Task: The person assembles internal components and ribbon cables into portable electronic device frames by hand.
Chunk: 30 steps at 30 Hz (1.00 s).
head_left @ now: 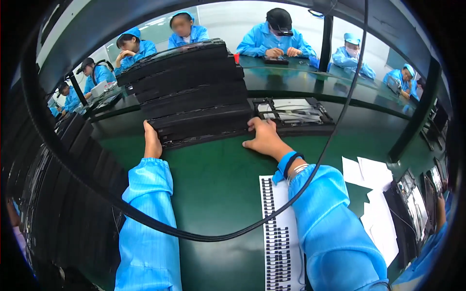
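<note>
A tall, uneven stack of black trays (194,104) stands on the green table in front of me. Against the lower left end of the stack, my left hand (152,140) is closed, its fingers mostly hidden behind the edge. My right hand (267,138) grips the lower right corner, with thumb and fingers partly bent around it. Just behind the right hand sits another black tray (306,130) bearing silver and black flat device parts (293,107).
A white sheet with rows of small black pieces (277,242) lies by my right forearm. Black trays (73,194) pile high at left; white papers (371,177) lie at right. A black cable (194,236) loops across the view. Several people in blue (276,39) sit beyond.
</note>
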{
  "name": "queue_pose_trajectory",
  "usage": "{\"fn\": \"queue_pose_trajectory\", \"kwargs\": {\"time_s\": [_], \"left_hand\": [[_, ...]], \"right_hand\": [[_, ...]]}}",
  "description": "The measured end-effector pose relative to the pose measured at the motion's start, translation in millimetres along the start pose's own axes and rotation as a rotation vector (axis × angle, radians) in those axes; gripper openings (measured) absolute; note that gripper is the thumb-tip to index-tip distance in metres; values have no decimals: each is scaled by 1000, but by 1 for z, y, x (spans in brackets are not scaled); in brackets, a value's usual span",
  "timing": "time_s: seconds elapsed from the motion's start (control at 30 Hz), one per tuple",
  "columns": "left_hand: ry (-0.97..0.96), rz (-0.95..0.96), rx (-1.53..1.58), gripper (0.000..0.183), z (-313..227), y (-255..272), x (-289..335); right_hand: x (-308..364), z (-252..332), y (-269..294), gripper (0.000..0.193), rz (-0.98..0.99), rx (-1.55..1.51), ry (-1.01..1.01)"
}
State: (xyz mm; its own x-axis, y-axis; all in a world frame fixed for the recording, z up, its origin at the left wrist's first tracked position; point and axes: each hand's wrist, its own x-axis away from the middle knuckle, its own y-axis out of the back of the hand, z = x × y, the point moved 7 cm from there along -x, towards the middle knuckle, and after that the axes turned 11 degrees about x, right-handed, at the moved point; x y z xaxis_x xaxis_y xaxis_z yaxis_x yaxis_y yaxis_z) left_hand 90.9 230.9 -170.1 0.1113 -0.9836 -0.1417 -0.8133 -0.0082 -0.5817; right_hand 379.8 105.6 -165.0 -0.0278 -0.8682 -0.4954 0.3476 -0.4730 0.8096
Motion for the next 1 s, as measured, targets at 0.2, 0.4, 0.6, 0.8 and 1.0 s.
{"fn": "queue_pose_trajectory", "kwargs": {"time_s": [0.2,0.4,0.6,0.8,1.0], "left_hand": [[-319,-328,61,46,-43,15,-23],[-416,-21,139,36,-142,-59,-46],[-490,160,-459,64,-140,-84,-50],[-736,-169,-669,67,-153,-77,33],[-518,1070,-654,61,-20,-148,274]], "right_hand": [[-16,-2,31,47,-12,105,-51],[-70,46,85,54,-416,-72,64],[-95,65,81,65,-184,-137,-52],[-50,33,110,69,-191,238,-177],[20,-83,145,30,282,832,-195]]}}
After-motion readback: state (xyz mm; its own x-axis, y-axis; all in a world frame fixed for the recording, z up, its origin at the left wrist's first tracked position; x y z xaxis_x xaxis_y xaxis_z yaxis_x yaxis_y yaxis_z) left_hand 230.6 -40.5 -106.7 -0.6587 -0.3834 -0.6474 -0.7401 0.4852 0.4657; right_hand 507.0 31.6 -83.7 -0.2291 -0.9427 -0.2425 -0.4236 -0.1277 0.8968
